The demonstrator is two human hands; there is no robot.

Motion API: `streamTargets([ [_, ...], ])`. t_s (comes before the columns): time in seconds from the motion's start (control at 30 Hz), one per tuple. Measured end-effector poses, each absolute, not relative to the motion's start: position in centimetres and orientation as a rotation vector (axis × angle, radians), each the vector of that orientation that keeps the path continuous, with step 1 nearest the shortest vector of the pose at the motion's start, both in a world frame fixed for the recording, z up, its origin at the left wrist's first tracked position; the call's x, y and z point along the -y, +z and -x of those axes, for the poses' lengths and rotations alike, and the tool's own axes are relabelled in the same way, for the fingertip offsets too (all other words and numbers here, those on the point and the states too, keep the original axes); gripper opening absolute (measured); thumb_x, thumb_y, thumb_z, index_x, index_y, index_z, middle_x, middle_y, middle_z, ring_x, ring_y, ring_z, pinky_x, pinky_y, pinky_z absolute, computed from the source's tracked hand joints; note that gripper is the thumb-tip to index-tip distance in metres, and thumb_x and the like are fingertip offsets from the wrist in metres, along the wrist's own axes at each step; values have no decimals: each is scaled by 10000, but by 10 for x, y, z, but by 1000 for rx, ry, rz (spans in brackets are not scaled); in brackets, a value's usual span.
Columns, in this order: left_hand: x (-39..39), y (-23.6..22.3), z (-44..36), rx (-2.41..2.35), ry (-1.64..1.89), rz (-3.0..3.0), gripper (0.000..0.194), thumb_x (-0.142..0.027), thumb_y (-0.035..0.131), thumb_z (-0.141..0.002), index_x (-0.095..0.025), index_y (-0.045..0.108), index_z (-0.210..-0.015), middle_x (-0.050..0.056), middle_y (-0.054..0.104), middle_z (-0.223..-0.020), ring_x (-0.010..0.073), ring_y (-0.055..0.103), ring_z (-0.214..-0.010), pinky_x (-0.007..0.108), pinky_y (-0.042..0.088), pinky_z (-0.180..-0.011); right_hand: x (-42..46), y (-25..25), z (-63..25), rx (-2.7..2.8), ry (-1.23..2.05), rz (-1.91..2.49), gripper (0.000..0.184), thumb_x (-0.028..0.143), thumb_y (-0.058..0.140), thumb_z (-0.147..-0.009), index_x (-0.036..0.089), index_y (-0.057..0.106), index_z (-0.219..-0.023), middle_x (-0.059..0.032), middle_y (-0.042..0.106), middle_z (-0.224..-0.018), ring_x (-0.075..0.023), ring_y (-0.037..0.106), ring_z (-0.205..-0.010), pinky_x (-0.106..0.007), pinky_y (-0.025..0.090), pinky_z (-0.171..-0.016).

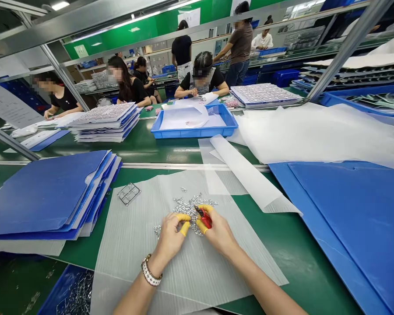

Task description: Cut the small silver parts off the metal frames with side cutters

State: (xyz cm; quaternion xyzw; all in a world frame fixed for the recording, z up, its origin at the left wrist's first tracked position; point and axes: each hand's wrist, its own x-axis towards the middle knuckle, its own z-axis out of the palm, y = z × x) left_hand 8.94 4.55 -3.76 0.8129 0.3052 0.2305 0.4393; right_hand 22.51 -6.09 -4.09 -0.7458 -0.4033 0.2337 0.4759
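Note:
My left hand (170, 236) and my right hand (216, 232) meet over a heap of small silver metal parts (190, 210), each wearing yellow finger cots. My right hand grips small red-handled cutters (205, 217), with their jaws pointing towards my left fingertips. My left thumb and fingers are pinched close to the jaws, and whatever they hold is too small to tell. The heap lies on a grey-white foam sheet (170, 267). A metal lead frame piece (129, 194) rests on that sheet to the upper left. A link bracelet watch (151, 270) circles my left wrist.
Stacked blue folders (46, 197) lie to my left, and a blue corrugated sheet (348, 218) to my right. A metal-filled blue bin (72, 293) sits lower left. Beyond white translucent sheets (315, 135) stands a blue tray (193, 131). Several co-workers sit or stand across the bench.

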Motion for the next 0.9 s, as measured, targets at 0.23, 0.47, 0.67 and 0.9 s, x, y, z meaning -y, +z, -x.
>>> streamTargets([
  [0.23,-89,-41,-35,-1033,639,-2252,184,-237,512,-811,-218,677,-891,40,659,-824,183,557,-757,327,412,-725,27,-23,-220,1642,366,1978,259,97,518,-762,208,541,-996,-43,626,-911,-209,560,-854,-311,399,-720],
  [0.47,-100,-50,-14,-1127,639,-2261,168,-217,524,-797,-222,677,-866,28,646,-768,181,552,-734,307,390,-694,-29,-19,-206,2170,329,1766,246,44,517,-767,196,535,-960,-45,612,-891,-191,526,-827,-288,345,-703],
  [0.67,-94,-53,-15,-1114,626,-2226,159,-221,532,-803,-234,685,-843,11,647,-739,178,552,-733,322,358,-726,-40,-23,-210,2330,370,1706,318,-27,492,-718,193,553,-941,-46,601,-839,-198,521,-821,-291,327,-706],
  [0.9,-96,-48,-15,-1095,626,-2170,149,-226,535,-791,-219,683,-799,29,644,-743,201,545,-773,350,334,-752,-47,-20,-215,2281,471,1692,271,27,505,-748,191,548,-960,-56,615,-887,-193,551,-821,-279,354,-696],
])
